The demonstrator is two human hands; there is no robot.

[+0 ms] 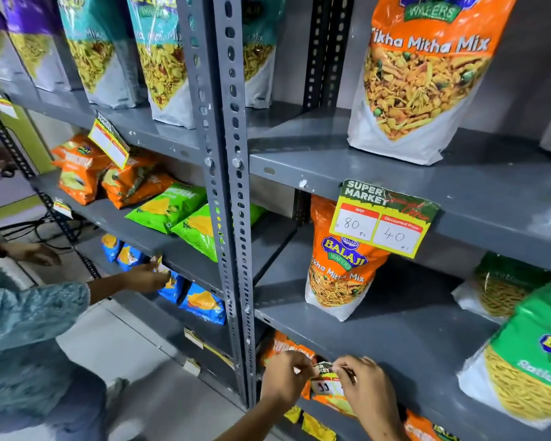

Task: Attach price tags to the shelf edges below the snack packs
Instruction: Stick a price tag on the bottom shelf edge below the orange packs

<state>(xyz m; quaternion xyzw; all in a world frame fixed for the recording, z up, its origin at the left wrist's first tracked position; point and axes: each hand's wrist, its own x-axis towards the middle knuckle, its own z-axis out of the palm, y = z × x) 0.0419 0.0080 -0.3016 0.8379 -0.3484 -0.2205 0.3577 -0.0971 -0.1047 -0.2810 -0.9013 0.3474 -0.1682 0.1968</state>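
Observation:
Both my hands hold one price tag [324,378] against the front edge of the grey shelf [357,348], low in the view. My left hand [285,378] pinches its left top corner, and my right hand [368,385] pinches its right top. The tag has a green top and a white price box with handwriting. On that shelf stands an orange Tikha Mitha Mix pack [337,265]. One shelf up, a fixed tag [384,218] reads 80 and 40 below a larger orange pack [417,74].
Another person in a blue patterned sleeve [29,313] stands at the left, a hand [145,276] holding a tag at the left rack's shelf edge above blue packs [202,302]. Slotted grey uprights [233,186] divide the racks. Green packs [528,354] sit at right, orange packs [420,426] below.

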